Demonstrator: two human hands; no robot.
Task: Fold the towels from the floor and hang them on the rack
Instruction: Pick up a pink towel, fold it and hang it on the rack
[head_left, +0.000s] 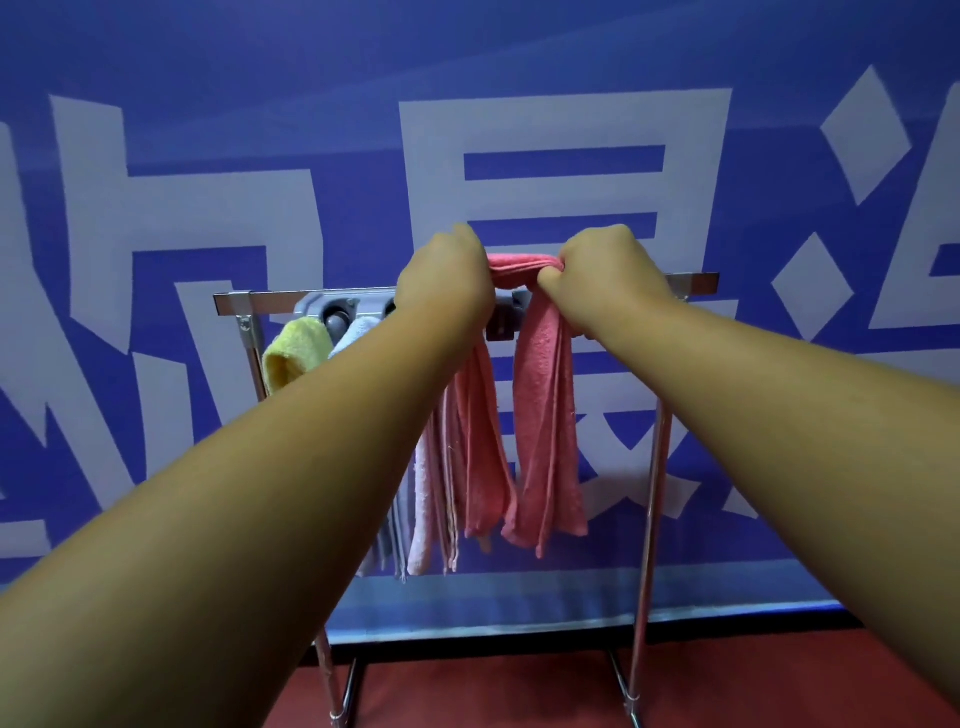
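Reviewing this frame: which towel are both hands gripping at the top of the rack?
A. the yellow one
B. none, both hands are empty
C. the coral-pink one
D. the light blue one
C: the left hand and the right hand both pinch the bunched fold of the coral-pink towel at the top bar of the rack, while the yellow towel hangs further left, apart from both hands.

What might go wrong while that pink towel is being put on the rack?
The pink towel is bunched like a rope between the left hand and the right hand, so it may end up hanging crumpled rather than neatly folded. One of its tails hangs right against the pale pink towel, so tugging might drag that neighbour along the rack.
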